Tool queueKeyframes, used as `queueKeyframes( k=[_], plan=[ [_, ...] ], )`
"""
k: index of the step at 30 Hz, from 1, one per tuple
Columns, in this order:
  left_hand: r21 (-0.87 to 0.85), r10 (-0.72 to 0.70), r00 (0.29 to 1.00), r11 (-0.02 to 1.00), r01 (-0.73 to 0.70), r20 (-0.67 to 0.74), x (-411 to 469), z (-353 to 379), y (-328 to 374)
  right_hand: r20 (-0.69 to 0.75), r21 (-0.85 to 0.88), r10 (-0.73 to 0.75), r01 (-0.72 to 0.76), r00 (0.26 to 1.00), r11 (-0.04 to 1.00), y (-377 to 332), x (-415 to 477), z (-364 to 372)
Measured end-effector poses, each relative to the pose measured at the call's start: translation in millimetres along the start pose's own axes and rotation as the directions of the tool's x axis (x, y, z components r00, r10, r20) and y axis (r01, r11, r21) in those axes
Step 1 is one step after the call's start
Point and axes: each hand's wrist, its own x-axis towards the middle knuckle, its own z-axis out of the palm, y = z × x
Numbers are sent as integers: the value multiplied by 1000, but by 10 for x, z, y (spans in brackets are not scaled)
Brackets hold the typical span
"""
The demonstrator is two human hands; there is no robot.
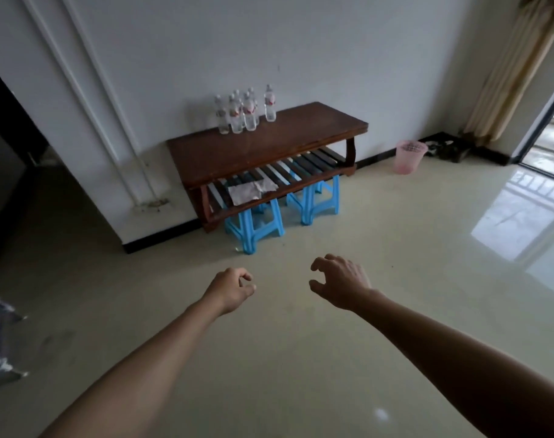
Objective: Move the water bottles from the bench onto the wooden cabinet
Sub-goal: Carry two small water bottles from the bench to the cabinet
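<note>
We see a white wall [332, 42], a glossy pale floor [301, 343], two blue stools [253, 229], a pink wastebasket [410, 156] and a daylit doorway [550, 137] at right.

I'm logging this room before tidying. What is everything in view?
water bottles: six or more, clear with red labels, left end of the wooden stand's top
wooden stand: one, dark brown, against the wall
stools: two, blue, under the stand
paper: one, whitish, on the stand's slatted lower shelf
bin: one, pink, on the floor right of the stand
curtain: one, beige, top right
left hand: fingers curled, empty
right hand: fingers bent apart, empty
</note>
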Motion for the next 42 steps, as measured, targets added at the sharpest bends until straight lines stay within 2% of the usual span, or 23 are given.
queueKeyframes(
  k=[3,10,18,22,25,30,36,42],
  plan=[
    [0,17,999,1000,-17,-39,778,-378,170,-63,35,2,0,998,999,-3,775,-248],
    [18,65,998,998,-65,-19,2282,-686,476,-54,22,26,-25,998,999,413,2277,-373],
    [46,11,998,999,-8,-60,4188,-1003,850,-5,33,-5,5,1000,999,1073,4303,-473],
    [18,-30,989,999,33,-144,5069,-1343,989,-31,44,-49,50,998,998,1249,5445,-694],
    [44,-57,987,997,64,-150,5477,-1527,961,-4,40,-115,115,993,993,1232,6102,-750],
    [-35,-133,972,991,129,-195,6353,-1911,720,32,16,-190,190,981,982,1137,7248,-675],
    [-19,-98,964,995,96,-248,7688,-2514,512,39,0,-157,157,987,988,1035,8667,-606],
    [11,-64,952,997,71,-298,8954,-3221,570,-31,6,-105,105,994,994,928,10028,-835]
  ],
)
